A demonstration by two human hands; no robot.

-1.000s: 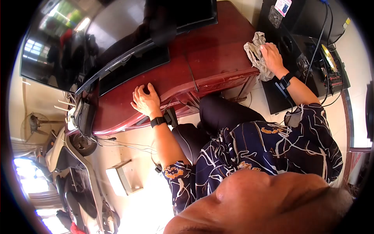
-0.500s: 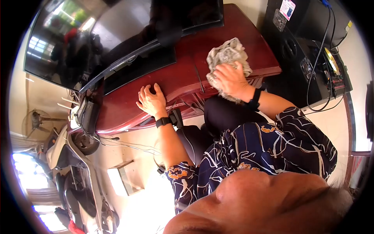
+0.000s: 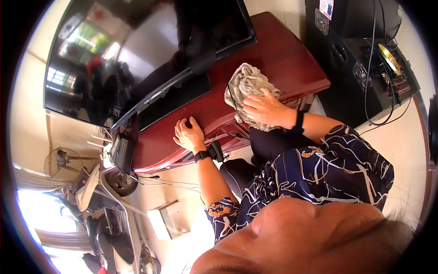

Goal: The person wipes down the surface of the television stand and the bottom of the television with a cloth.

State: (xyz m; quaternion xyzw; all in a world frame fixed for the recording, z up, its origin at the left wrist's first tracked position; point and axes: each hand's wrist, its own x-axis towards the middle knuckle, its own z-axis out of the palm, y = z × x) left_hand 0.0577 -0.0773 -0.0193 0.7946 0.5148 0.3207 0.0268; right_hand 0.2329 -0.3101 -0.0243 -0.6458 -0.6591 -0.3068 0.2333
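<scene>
My right hand [image 3: 267, 110] is pressed on a crumpled, greyish patterned cloth [image 3: 248, 84] that lies on the dark red desk [image 3: 283, 55] near its front edge. A thin black cable runs across the cloth's left side. My left hand [image 3: 190, 136] rests on the desk's front edge with its fingers apart and nothing in it. Behind both hands stands a large black monitor [image 3: 150, 50], its dark base [image 3: 175, 102] just beyond my left hand.
To the right is a black computer case [image 3: 337, 68] with loose cables and exposed parts. A white router [image 3: 108, 153] and a black box [image 3: 123, 155] sit at the desk's left end, wires trailing down. A scooter [image 3: 114, 237] and a fan [image 3: 61, 160] stand at the left.
My right hand and the cloth have slid left along the desk, reaching the thin black cable. My left hand stays at the desk edge. The whole view has shifted slightly.
</scene>
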